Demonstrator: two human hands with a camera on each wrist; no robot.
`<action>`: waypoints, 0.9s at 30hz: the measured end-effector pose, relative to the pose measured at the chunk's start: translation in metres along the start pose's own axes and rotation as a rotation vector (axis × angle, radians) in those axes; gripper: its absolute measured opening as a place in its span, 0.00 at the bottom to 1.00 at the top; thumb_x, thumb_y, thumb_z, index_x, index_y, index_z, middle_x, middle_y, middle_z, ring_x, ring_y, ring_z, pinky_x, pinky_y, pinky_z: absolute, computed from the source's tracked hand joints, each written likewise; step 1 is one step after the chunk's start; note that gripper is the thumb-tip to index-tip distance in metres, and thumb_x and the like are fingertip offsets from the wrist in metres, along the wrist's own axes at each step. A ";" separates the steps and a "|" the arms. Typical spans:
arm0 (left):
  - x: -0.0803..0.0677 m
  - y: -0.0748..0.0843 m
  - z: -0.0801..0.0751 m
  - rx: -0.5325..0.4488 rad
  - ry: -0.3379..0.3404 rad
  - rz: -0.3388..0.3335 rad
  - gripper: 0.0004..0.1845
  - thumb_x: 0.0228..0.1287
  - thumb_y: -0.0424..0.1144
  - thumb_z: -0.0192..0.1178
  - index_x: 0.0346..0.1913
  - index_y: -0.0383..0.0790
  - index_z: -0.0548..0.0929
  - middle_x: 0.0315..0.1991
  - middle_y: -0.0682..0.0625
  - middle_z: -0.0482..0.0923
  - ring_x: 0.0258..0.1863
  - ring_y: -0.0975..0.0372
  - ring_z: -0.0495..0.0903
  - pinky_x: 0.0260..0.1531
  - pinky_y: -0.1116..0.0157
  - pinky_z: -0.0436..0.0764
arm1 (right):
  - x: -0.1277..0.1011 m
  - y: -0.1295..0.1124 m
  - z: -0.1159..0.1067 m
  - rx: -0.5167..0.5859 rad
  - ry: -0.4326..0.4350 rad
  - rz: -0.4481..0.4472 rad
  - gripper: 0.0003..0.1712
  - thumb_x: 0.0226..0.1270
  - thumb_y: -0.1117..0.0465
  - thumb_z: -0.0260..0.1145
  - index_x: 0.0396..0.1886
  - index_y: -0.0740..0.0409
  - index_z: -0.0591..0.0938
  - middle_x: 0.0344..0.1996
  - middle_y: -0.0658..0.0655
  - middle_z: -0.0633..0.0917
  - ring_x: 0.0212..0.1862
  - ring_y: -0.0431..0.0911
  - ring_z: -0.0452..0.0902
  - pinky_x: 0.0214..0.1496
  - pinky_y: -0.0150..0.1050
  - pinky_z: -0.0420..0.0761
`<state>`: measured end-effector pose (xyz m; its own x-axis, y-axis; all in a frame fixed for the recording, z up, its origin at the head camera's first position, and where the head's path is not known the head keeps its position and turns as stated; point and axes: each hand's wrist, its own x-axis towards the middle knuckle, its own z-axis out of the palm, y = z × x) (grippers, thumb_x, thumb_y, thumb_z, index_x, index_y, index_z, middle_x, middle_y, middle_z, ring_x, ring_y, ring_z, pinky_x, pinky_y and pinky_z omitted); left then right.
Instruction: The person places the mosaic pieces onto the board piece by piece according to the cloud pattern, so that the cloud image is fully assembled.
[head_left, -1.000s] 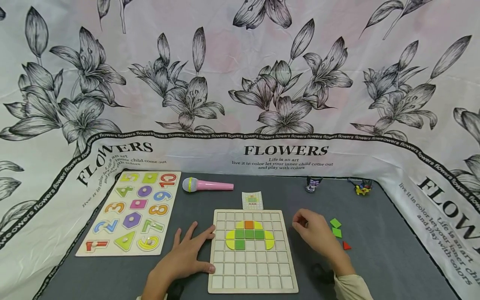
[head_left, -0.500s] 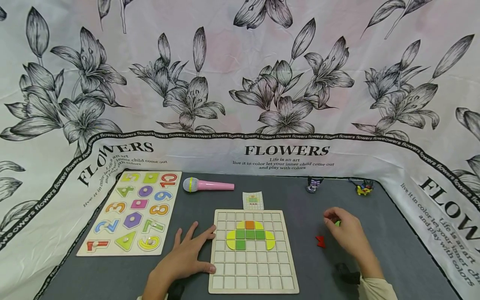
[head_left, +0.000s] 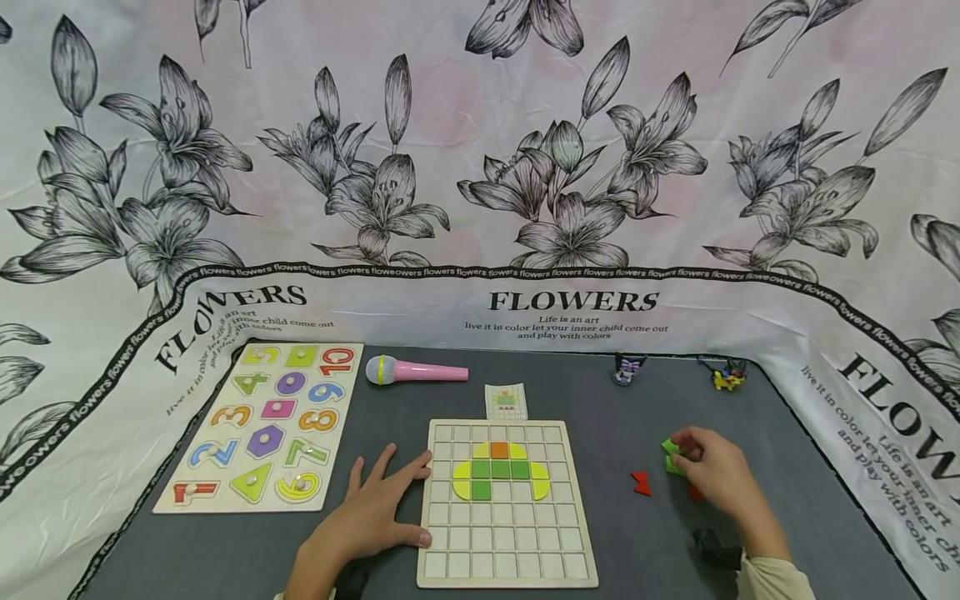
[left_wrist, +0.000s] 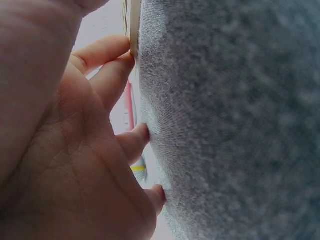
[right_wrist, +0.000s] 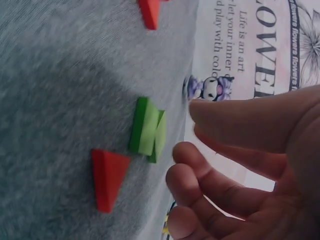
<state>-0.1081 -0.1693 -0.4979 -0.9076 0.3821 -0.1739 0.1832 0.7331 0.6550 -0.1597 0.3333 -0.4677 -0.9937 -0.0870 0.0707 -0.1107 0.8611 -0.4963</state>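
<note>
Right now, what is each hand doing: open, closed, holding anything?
Left hand: open, fingers spread flat on the grey table, fingertips touching the wooden grid board's left edge.
Right hand: open, loosely curled, holding nothing, next to the green square tiles.

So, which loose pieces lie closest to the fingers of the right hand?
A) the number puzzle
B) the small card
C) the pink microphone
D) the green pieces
D: the right hand reaches over the green pieces on the grey mat, its fingers just beside them.

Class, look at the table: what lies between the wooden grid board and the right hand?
In the head view, a red piece lies on the grey cloth between the grid board and the right hand.
</note>
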 end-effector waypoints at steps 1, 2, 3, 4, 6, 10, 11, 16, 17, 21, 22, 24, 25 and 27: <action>0.000 0.000 0.000 -0.001 -0.001 0.000 0.60 0.51 0.57 0.83 0.85 0.47 0.64 0.72 0.54 0.77 0.84 0.37 0.41 0.74 0.29 0.26 | 0.001 0.003 0.000 -0.011 -0.019 -0.006 0.12 0.67 0.68 0.76 0.47 0.70 0.86 0.39 0.60 0.86 0.41 0.56 0.82 0.42 0.55 0.83; 0.000 0.000 0.000 0.000 -0.003 -0.001 0.60 0.51 0.57 0.83 0.85 0.47 0.64 0.72 0.54 0.77 0.84 0.37 0.41 0.74 0.29 0.25 | 0.001 0.005 0.001 -0.019 -0.038 -0.012 0.12 0.66 0.68 0.77 0.45 0.69 0.86 0.38 0.59 0.86 0.40 0.54 0.81 0.41 0.54 0.83; -0.001 0.000 0.000 0.000 -0.003 -0.001 0.60 0.51 0.57 0.83 0.85 0.47 0.64 0.72 0.54 0.77 0.84 0.37 0.41 0.74 0.29 0.25 | 0.001 0.007 0.002 -0.027 -0.056 -0.019 0.12 0.65 0.68 0.77 0.43 0.69 0.85 0.37 0.58 0.85 0.39 0.53 0.80 0.40 0.52 0.82; -0.001 0.000 0.000 -0.001 -0.002 0.000 0.60 0.51 0.57 0.83 0.85 0.47 0.64 0.73 0.54 0.77 0.84 0.37 0.41 0.74 0.29 0.25 | 0.002 0.009 0.003 -0.034 -0.072 -0.028 0.11 0.64 0.68 0.78 0.42 0.69 0.85 0.36 0.57 0.85 0.38 0.52 0.80 0.39 0.51 0.81; -0.001 0.000 0.000 -0.001 -0.001 -0.002 0.60 0.51 0.57 0.83 0.85 0.48 0.64 0.73 0.54 0.77 0.84 0.37 0.41 0.74 0.29 0.25 | 0.002 0.012 0.004 -0.041 -0.090 -0.043 0.11 0.63 0.68 0.78 0.40 0.68 0.85 0.34 0.56 0.83 0.37 0.50 0.78 0.38 0.49 0.80; 0.000 0.000 0.000 0.000 0.001 0.000 0.60 0.51 0.57 0.83 0.85 0.48 0.64 0.73 0.54 0.76 0.84 0.37 0.41 0.74 0.29 0.26 | 0.003 0.014 0.007 -0.054 -0.089 -0.065 0.11 0.61 0.69 0.78 0.39 0.67 0.85 0.33 0.55 0.82 0.36 0.49 0.76 0.38 0.49 0.78; 0.000 -0.001 0.001 0.001 0.000 0.000 0.60 0.51 0.58 0.83 0.85 0.48 0.64 0.73 0.54 0.76 0.84 0.37 0.41 0.74 0.29 0.26 | 0.003 0.014 0.008 -0.055 -0.085 -0.065 0.10 0.61 0.69 0.78 0.39 0.67 0.85 0.33 0.55 0.82 0.36 0.49 0.77 0.38 0.50 0.78; 0.000 -0.001 0.000 0.004 0.002 0.011 0.60 0.52 0.58 0.83 0.85 0.47 0.64 0.73 0.54 0.77 0.84 0.37 0.42 0.74 0.29 0.26 | 0.003 0.015 0.009 -0.071 -0.078 -0.063 0.12 0.61 0.69 0.79 0.38 0.68 0.83 0.32 0.56 0.81 0.36 0.51 0.76 0.38 0.52 0.78; 0.000 -0.001 0.000 0.003 0.002 0.011 0.60 0.52 0.58 0.83 0.85 0.47 0.64 0.73 0.54 0.77 0.84 0.37 0.42 0.74 0.29 0.26 | 0.003 0.015 0.009 -0.070 -0.076 -0.058 0.12 0.61 0.69 0.79 0.37 0.68 0.82 0.32 0.56 0.81 0.35 0.51 0.76 0.38 0.51 0.78; 0.000 0.000 -0.001 0.002 -0.002 0.008 0.60 0.52 0.58 0.83 0.85 0.48 0.64 0.73 0.54 0.77 0.84 0.37 0.41 0.74 0.29 0.26 | 0.002 0.008 0.009 -0.032 -0.043 -0.025 0.11 0.62 0.70 0.77 0.35 0.65 0.80 0.30 0.54 0.80 0.33 0.47 0.74 0.34 0.46 0.76; 0.000 0.000 -0.001 0.000 -0.002 0.007 0.60 0.52 0.57 0.83 0.85 0.47 0.63 0.73 0.54 0.77 0.84 0.37 0.41 0.74 0.29 0.26 | 0.001 0.005 0.009 -0.021 -0.031 -0.020 0.11 0.63 0.70 0.77 0.35 0.64 0.80 0.29 0.53 0.81 0.32 0.47 0.74 0.33 0.45 0.76; 0.000 0.000 -0.001 -0.001 -0.003 0.007 0.60 0.52 0.57 0.83 0.85 0.47 0.63 0.73 0.54 0.77 0.84 0.36 0.41 0.74 0.29 0.26 | 0.000 0.001 0.009 0.000 -0.007 -0.011 0.11 0.64 0.70 0.76 0.35 0.63 0.79 0.28 0.52 0.81 0.31 0.46 0.74 0.31 0.42 0.75; 0.000 0.001 -0.001 -0.002 -0.001 0.006 0.60 0.51 0.57 0.83 0.85 0.47 0.64 0.73 0.54 0.77 0.84 0.36 0.41 0.74 0.29 0.26 | -0.001 -0.002 0.009 0.006 0.005 -0.013 0.11 0.64 0.70 0.76 0.35 0.62 0.79 0.28 0.52 0.81 0.31 0.45 0.74 0.31 0.42 0.75; -0.001 0.001 -0.001 -0.003 0.002 0.007 0.60 0.51 0.57 0.83 0.85 0.47 0.64 0.72 0.53 0.77 0.84 0.36 0.42 0.74 0.28 0.27 | -0.003 -0.007 0.010 0.020 0.022 -0.015 0.10 0.65 0.70 0.76 0.36 0.62 0.80 0.29 0.51 0.81 0.32 0.45 0.75 0.31 0.41 0.75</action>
<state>-0.1077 -0.1694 -0.4962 -0.9071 0.3860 -0.1677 0.1885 0.7289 0.6582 -0.1560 0.3221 -0.4731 -0.9913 -0.0892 0.0971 -0.1266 0.8493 -0.5125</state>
